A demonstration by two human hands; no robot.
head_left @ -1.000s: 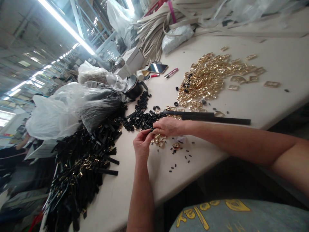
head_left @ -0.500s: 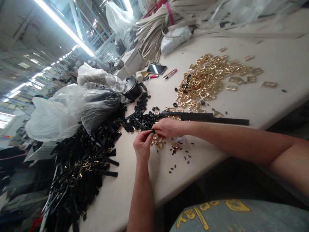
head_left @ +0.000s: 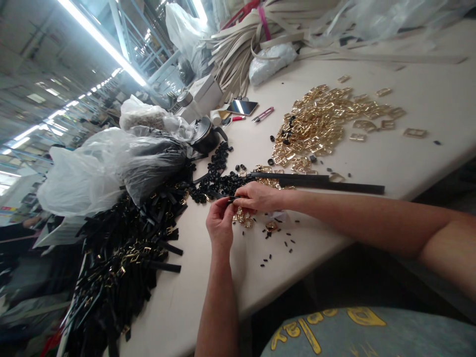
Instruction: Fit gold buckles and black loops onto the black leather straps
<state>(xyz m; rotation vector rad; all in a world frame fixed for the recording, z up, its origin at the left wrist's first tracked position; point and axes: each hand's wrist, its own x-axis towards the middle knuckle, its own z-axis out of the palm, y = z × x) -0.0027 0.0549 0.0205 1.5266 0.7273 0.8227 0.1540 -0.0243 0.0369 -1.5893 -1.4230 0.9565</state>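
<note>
My left hand (head_left: 220, 218) and my right hand (head_left: 256, 196) meet over the table. Both pinch a small black strap (head_left: 232, 198), mostly hidden by the fingers. Just beyond them lies a heap of small black loops (head_left: 219, 182). Gold buckles (head_left: 243, 218) lie beneath and beside my right hand, with small black bits (head_left: 288, 243) scattered nearer to me. Two long black straps (head_left: 353, 187) lie beyond my right wrist. A large pile of gold buckles (head_left: 320, 124) spreads farther back on the right.
To the left, black straps with buckles (head_left: 126, 258) are heaped at the table edge, below plastic bags (head_left: 89, 168). A black lidded mug (head_left: 204, 136), a phone (head_left: 242, 106) and pink thread snips (head_left: 263, 114) stand or lie behind. Beige straps (head_left: 234, 59) are bundled at the back.
Both hands stay together in nearly the same place, with small finger movements on the black strap. The strap's end, seen rising beyond the fingers earlier, now lies lower.
</note>
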